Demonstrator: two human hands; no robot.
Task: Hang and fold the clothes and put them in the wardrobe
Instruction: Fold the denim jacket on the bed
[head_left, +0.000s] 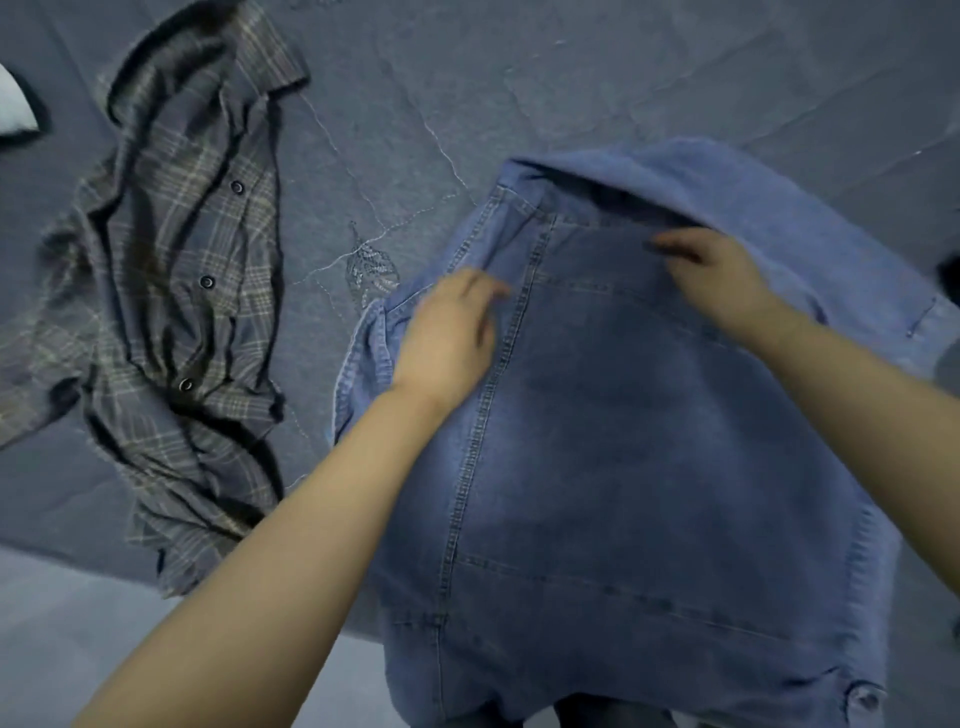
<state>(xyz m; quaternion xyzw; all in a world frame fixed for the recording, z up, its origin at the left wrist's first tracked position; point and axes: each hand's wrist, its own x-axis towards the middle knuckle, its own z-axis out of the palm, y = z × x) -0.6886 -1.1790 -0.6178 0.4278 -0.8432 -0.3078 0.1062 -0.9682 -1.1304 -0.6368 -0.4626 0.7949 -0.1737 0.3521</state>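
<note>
Both bare forearms are reaching forward over the near edge of the bed (571, 78). The left hand (447, 338) is lying on the denim jacket (623, 441) near its left shoulder seam, fingers loosely extended, grasping nothing. The right hand (717, 275) is pinching the fabric just below the collar. The jacket is lying back-up at the bed's near right edge, faded blue with double-stitched seams, its hem hanging over the edge. A crumpled grey plaid shirt (182, 291) with dark snap buttons is lying toward the left edge. No readable writing is showing.
</note>
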